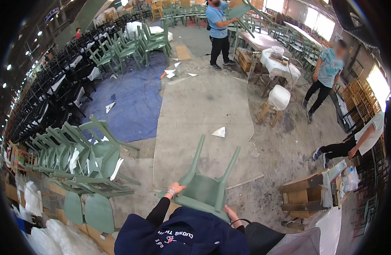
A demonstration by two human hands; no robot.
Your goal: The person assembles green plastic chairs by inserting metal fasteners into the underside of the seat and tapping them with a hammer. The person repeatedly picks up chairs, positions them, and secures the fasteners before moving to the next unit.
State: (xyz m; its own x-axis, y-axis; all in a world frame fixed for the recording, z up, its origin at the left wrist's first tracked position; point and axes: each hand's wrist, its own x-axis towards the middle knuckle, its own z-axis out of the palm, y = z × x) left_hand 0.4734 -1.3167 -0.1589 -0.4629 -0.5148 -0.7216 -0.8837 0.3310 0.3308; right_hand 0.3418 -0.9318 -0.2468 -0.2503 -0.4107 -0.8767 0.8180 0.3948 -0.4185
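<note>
I hold a pale green wooden chair (204, 189) in front of me, tipped so its legs point away over the concrete floor. My left hand (175, 189) grips the left edge of its seat, with a bracelet at the wrist. Gripping the right edge, my right hand (230, 211) is partly hidden behind my dark blue clothing.
Stacked green chairs (87, 157) lie at the left, with rows of black chairs (55, 93) beyond a blue tarp (132, 102). An open cardboard box (303, 193) sits at the right. A white-wrapped stool (278, 100) and three other people, one lifting a chair (219, 29), stand further off.
</note>
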